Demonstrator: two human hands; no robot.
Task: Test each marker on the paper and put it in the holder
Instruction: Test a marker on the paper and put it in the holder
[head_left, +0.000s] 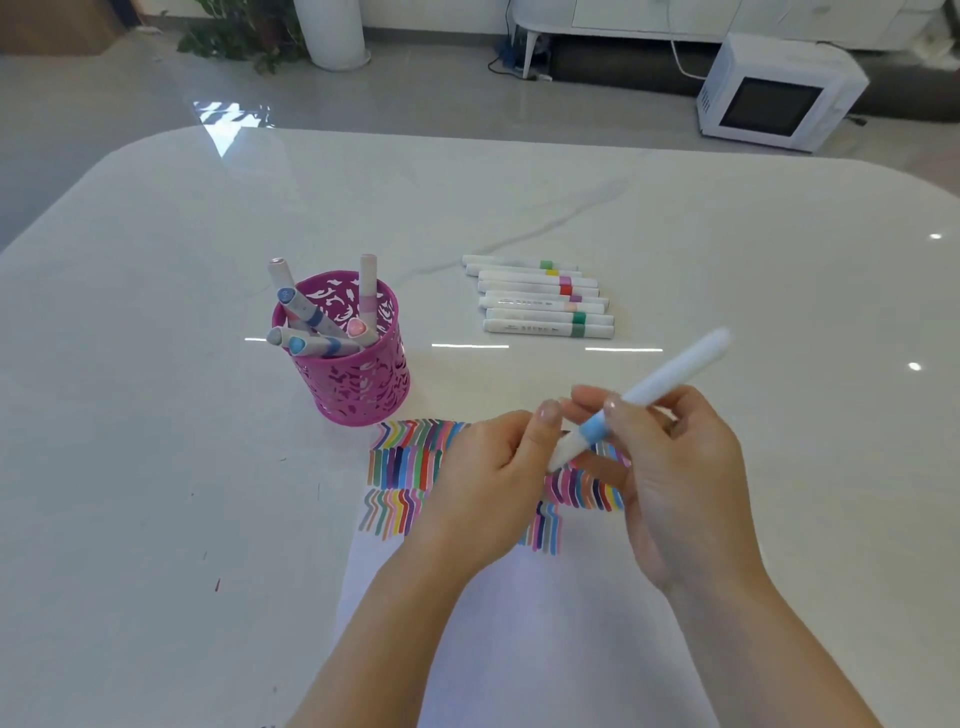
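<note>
The marker (670, 382), white with a light blue band, is being held in the air just above the far part of the paper (545, 623), over the rows of coloured test strokes. Its long axis is slanting from low on the left, near the strokes, up and away toward the surface's right edge. The right hand (675, 483) is gripping the barrel at the blue band, fingers curled round it. The left hand (493, 478) is pinching the lower white end between thumb and fingers. I cannot tell whether a cap is sitting on that end.

The pink holder (358, 384) is standing to the left of the hands and a little farther from the person, touching the paper's far left corner, with several markers (311, 317) leaning in it. The left hand is lying nearer to it, and nothing is standing between.

A row of untested markers (540, 296) is lying side by side on the surface (156, 467) beyond the hands, to the right of the holder and well apart from the paper.
</note>
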